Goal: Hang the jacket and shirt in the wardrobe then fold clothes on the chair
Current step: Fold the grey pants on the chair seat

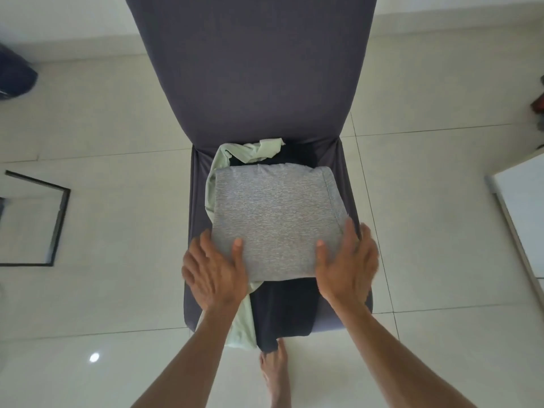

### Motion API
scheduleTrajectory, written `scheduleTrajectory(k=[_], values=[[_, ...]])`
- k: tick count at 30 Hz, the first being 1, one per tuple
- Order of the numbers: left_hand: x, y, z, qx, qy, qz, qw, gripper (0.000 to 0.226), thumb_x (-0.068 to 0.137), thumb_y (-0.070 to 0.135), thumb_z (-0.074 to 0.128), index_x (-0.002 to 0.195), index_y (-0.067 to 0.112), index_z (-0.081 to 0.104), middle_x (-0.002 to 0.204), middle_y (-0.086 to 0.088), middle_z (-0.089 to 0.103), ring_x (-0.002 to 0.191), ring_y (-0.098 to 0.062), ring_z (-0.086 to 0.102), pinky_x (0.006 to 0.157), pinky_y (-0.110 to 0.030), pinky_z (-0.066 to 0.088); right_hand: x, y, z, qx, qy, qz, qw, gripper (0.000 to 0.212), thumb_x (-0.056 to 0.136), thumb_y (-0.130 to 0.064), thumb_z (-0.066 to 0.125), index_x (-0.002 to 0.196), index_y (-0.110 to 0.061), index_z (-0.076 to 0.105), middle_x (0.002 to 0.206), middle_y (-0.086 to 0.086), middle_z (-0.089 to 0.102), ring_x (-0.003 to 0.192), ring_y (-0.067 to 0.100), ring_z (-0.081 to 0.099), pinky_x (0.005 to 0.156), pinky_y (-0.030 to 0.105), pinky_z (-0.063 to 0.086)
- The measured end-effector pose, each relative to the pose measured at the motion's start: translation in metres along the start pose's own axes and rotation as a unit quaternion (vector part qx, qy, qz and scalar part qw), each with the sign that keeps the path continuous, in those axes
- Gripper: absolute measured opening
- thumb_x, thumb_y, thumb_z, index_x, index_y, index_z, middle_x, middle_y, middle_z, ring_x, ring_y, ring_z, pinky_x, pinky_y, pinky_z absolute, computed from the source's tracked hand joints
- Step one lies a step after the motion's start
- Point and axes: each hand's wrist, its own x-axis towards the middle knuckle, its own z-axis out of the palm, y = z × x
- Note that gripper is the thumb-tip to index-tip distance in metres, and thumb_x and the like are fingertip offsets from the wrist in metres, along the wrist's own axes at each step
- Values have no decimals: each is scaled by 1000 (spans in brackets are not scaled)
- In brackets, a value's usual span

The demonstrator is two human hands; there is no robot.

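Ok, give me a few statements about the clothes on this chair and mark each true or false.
1. The folded grey garment lies on top of the pile. True.
2. Both hands touch it, left hand and right hand. True.
3. The pale green garment is neatly folded. False: it lies crumpled underneath, hanging over the seat's front edge.
4. The clothes lie on the floor. False: they are on the chair.
5. The dark garment lies under the grey one. True.

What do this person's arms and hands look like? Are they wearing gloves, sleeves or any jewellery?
Both forearms are bare as far as the picture shows, with no sleeves in view. The left hand and right hand wear no gloves, and no rings, watch or bracelets show on the fingers or wrists. The thumbnails look short and unpainted.
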Motion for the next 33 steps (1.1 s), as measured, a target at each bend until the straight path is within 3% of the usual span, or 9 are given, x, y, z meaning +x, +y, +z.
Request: scheduleTrajectory(k=[2,5,10,13,16,21,24,30,33], values=[[-9,-5,-10,-47,-27,-117,992,78,88,78,31,127,11,42,127,-15,52,118,-37,45,98,-53,36,-8,3,-15,130,2,174,976,78,90,-57,59,150,-21,25,149,17,32,135,40,35,105,58,41],[-17,-11,-17,-100,-110,-216,965,93,79,92,19,115,13,52,115,-12,62,107,-37,58,93,-50,45,-12,4,-29,308,-65,361,878,73,86,-56,68,137,-15,36,123,13,51,110,35,56,94,48,51],[-14,5,-38,-238,-128,-265,926,81,82,85,35,93,9,62,97,-13,63,91,-33,61,86,-49,54,-2,3,-37,408,-74,399,818,27,82,-30,81,91,-11,64,102,11,70,92,28,69,87,45,59],[-12,18,-51,-304,-114,-319,890,65,84,78,48,75,14,58,86,-10,60,90,-34,63,85,-52,58,1,-5,-53,555,-96,415,715,14,84,2,73,94,-3,65,102,13,72,91,27,72,75,36,60],[-3,24,-66,-426,-113,-375,815,61,75,63,76,86,4,65,90,-17,69,78,-29,68,71,-49,63,6,-12,-72,628,-150,396,653,20,86,9,63,103,-3,62,102,12,69,86,22,69,66,29,56],[41,21,-88,-491,-288,-367,736,55,77,37,82,121,14,59,116,-13,64,98,-29,65,79,-47,59,40,-15,-105,551,-292,391,677,27,85,-23,67,104,-7,61,88,9,62,77,21,58,65,32,50],[66,23,-89,-460,-382,-329,731,55,78,37,81,124,16,61,118,-12,69,104,-33,69,76,-46,60,65,-20,-101,494,-326,375,713,51,82,-53,68,111,-10,69,102,13,73,102,32,65,92,45,51],[107,26,-80,-394,-439,-312,745,53,75,33,80,120,9,66,102,-16,76,94,-36,73,80,-46,59,105,-28,-88,416,-376,348,751,60,73,-63,70,100,-9,74,100,14,75,98,34,70,87,45,54],[113,27,-74,-394,-451,-308,739,49,77,33,78,119,9,67,102,-16,76,95,-36,73,86,-49,57,119,-33,-82,382,-409,336,758,65,73,-58,74,115,-8,72,110,16,74,102,34,71,90,46,53]])
